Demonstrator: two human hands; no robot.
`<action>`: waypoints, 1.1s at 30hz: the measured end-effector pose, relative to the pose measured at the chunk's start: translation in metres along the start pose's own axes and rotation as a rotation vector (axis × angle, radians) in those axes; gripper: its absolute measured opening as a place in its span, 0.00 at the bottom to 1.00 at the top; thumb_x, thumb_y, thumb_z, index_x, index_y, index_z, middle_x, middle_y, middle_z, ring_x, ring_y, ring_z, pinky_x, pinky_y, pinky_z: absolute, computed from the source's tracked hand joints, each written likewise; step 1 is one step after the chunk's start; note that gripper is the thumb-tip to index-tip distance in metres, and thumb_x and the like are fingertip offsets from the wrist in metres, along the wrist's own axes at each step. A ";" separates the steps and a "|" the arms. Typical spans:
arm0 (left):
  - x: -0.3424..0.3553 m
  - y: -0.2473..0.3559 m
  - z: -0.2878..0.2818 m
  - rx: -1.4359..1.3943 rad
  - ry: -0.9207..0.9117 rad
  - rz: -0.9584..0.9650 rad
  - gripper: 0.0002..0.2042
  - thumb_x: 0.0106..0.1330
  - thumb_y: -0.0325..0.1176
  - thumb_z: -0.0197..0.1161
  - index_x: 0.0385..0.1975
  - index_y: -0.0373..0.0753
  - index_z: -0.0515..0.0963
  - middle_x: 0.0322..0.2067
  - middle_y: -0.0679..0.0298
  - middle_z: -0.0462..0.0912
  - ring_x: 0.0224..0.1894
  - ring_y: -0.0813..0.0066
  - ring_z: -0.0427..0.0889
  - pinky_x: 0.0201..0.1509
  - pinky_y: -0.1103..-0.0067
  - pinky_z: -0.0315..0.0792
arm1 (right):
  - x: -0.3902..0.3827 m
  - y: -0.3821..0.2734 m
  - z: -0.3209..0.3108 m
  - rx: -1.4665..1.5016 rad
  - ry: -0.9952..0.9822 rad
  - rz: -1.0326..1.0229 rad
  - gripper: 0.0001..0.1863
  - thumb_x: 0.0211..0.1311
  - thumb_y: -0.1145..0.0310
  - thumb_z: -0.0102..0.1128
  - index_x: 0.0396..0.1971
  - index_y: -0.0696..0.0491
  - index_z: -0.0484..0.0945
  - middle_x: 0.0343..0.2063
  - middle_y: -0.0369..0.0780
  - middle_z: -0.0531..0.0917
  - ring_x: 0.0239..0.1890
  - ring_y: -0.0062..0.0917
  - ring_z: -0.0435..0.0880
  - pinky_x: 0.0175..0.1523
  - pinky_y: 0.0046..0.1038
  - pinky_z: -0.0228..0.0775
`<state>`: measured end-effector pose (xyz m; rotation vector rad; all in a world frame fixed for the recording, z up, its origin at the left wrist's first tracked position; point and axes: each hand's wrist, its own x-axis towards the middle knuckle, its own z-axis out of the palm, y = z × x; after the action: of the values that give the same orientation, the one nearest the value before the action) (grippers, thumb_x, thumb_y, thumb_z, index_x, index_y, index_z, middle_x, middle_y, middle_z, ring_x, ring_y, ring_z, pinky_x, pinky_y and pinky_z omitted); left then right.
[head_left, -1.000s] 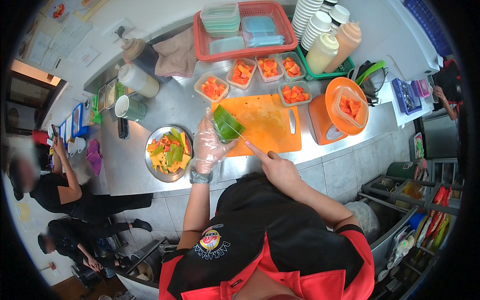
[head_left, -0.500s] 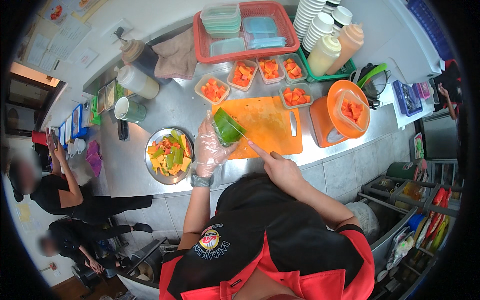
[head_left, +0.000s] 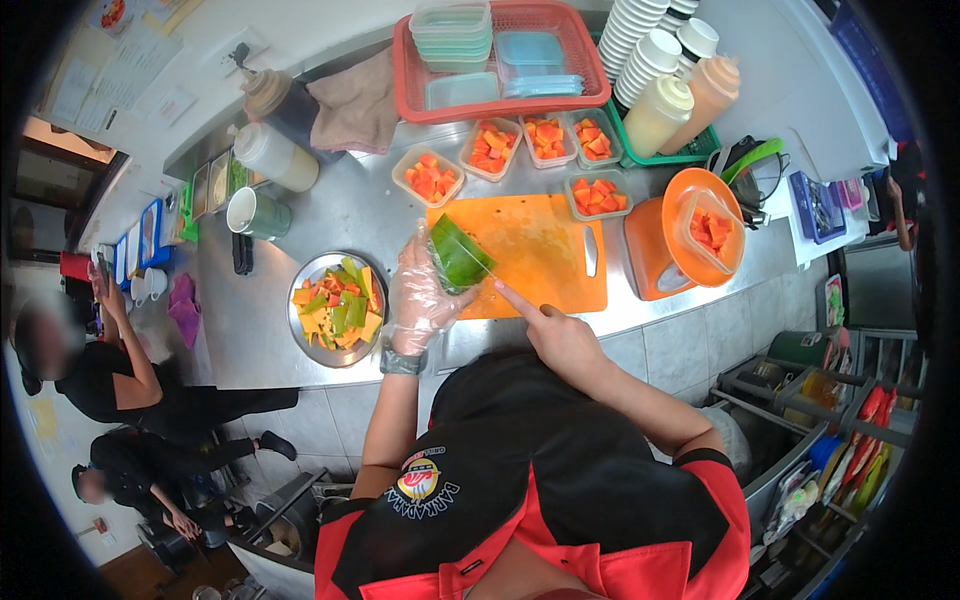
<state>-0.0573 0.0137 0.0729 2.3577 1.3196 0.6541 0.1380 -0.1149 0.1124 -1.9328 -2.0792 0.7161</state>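
Note:
My left hand (head_left: 418, 290), in a clear plastic glove, grips a green-skinned chunk of papaya (head_left: 460, 254) on its side at the left end of the orange cutting board (head_left: 550, 250). My bare right hand (head_left: 565, 342) is closed round a knife, its index finger stretched forward along the tool. Only a thin sliver of the knife's blade (head_left: 487, 271) shows, against the papaya's right edge; its handle is hidden by the hand. Left of the gloved hand stands a round metal bowl (head_left: 297, 335) of green and yellow peels and orange scraps.
Tubs of cubed papaya (head_left: 428, 180) line the board's far side. Another tub (head_left: 712, 232) rests on an orange kitchen scale (head_left: 655, 250) at right. Behind are a red basket (head_left: 550, 108), squeeze bottles (head_left: 655, 115) and stacked cups (head_left: 650, 65). A green cup (head_left: 262, 213) stands left; two people are beyond.
The view has shifted slightly. Both hands and the papaya chunk keep nearly the same position on the board, and the blade shows less against the papaya.

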 end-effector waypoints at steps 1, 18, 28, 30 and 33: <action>0.000 0.001 -0.001 -0.007 0.003 -0.003 0.55 0.43 0.53 0.77 0.65 0.25 0.52 0.58 0.41 0.65 0.60 0.45 0.67 0.62 0.64 0.66 | 0.001 0.001 0.000 0.015 0.001 -0.009 0.43 0.57 0.75 0.50 0.71 0.28 0.47 0.21 0.46 0.76 0.18 0.42 0.80 0.24 0.42 0.77; 0.001 0.002 -0.001 -0.032 -0.006 -0.032 0.56 0.41 0.50 0.77 0.66 0.27 0.51 0.59 0.43 0.65 0.61 0.47 0.66 0.65 0.65 0.64 | 0.025 -0.001 -0.004 0.048 -0.049 -0.031 0.44 0.56 0.76 0.53 0.71 0.32 0.47 0.23 0.48 0.79 0.23 0.44 0.81 0.31 0.42 0.77; -0.002 -0.001 0.009 -0.054 -0.004 -0.023 0.50 0.39 0.45 0.77 0.62 0.29 0.58 0.56 0.42 0.67 0.59 0.44 0.66 0.63 0.61 0.62 | 0.031 -0.004 0.000 0.031 -0.082 -0.009 0.43 0.58 0.76 0.52 0.71 0.31 0.46 0.23 0.49 0.80 0.24 0.46 0.81 0.32 0.45 0.76; -0.001 -0.013 0.017 -0.142 -0.046 -0.066 0.48 0.38 0.45 0.77 0.60 0.28 0.60 0.54 0.41 0.68 0.57 0.43 0.67 0.63 0.59 0.61 | 0.030 0.003 0.010 0.084 0.017 -0.060 0.45 0.56 0.75 0.53 0.71 0.29 0.46 0.19 0.47 0.79 0.22 0.42 0.82 0.30 0.43 0.78; -0.004 -0.005 0.013 -0.034 0.035 -0.069 0.52 0.37 0.46 0.77 0.62 0.26 0.57 0.56 0.41 0.67 0.59 0.44 0.68 0.65 0.62 0.63 | 0.032 0.007 0.012 0.091 -0.025 -0.034 0.43 0.58 0.75 0.53 0.71 0.30 0.47 0.20 0.49 0.79 0.23 0.43 0.82 0.30 0.43 0.77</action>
<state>-0.0555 0.0118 0.0590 2.2726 1.3868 0.6950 0.1352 -0.0857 0.0930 -1.8447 -2.0518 0.8170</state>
